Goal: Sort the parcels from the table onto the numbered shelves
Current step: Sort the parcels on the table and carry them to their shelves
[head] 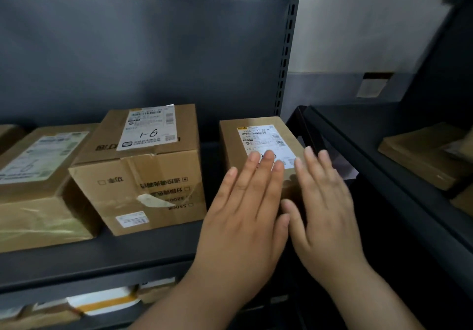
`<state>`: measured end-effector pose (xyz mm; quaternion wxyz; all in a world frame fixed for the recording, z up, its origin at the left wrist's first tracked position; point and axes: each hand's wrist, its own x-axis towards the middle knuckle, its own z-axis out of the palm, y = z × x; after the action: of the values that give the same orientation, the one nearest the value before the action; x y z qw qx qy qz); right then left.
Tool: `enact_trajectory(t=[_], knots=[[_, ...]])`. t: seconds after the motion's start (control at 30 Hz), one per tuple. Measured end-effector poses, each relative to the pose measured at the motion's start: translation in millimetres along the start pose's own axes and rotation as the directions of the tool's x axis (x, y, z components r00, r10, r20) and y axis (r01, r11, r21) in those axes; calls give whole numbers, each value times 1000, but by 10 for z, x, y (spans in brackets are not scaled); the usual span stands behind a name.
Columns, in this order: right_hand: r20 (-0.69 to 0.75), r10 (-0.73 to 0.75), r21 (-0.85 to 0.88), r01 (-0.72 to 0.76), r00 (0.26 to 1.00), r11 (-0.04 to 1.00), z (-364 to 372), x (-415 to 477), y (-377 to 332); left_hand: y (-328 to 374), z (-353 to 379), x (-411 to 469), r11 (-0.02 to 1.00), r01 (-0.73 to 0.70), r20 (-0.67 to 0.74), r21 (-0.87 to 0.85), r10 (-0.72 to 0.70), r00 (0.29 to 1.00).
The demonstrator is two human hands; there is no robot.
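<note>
A small brown parcel with a white label lies on the dark shelf at its right end. My left hand and my right hand lie side by side over the parcel's near end, fingers straight and flat, covering part of its label. Whether the palms press the box or hover just above it I cannot tell. A larger carton marked "9-1" on its label stands to the left, a gap apart.
A taped flat box sits at the shelf's left. The perforated upright bounds the shelf on the right. A second rack to the right holds a flat brown parcel. The lower shelf holds more parcels.
</note>
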<state>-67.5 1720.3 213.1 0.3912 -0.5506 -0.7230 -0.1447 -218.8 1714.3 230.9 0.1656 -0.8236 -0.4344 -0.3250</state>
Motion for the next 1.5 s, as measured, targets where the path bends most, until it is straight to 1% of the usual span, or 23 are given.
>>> enact_trajectory(t=[0.07, 0.13, 0.27, 0.4, 0.6, 0.73, 0.87, 0.97, 1.1, 1.23, 1.33, 1.5], knots=[[41, -22, -48, 23, 999, 999, 62, -77, -2, -7, 58, -31, 998, 14, 64, 68, -19, 998], [73, -29, -87, 36, 997, 996, 104, -109, 17, -10, 99, -48, 995, 19, 102, 101, -29, 994], [108, -47, -115, 60, 993, 992, 149, -3, 67, -55, 169, 26, 989, 42, 100, 145, -57, 993], [151, -35, -123, 54, 988, 991, 257, 157, 101, -160, 268, 148, 975, 54, 117, 216, -81, 990], [148, -28, -98, 43, 989, 994, 382, 260, 111, -225, 335, 250, 957, 85, 126, 278, -124, 984], [132, -12, -39, 17, 991, 999, 286, 259, 61, -165, 245, 221, 959, 107, 97, 264, -137, 986], [135, -43, 108, 29, 990, 994, 191, 189, -91, -148, 1, 72, 960, 124, 51, 251, -141, 989], [149, -68, 183, 40, 987, 982, 179, 125, -233, -217, -179, -79, 959, 151, 32, 239, -163, 986], [161, -86, 217, 50, 983, 975, 164, 31, -515, -389, -403, -343, 959, 178, -1, 222, -182, 983], [184, -82, 240, 37, 979, 970, 183, -49, -959, -707, -678, -697, 942, 201, 2, 268, -209, 978], [199, -75, 245, 24, 977, 969, 254, -109, -1438, -1023, -991, -1018, 933, 220, 10, 285, -232, 973], [193, -96, 287, 37, 977, 957, 395, -301, -2450, -1630, -1653, -1637, 913, 236, 16, 333, -255, 967]])
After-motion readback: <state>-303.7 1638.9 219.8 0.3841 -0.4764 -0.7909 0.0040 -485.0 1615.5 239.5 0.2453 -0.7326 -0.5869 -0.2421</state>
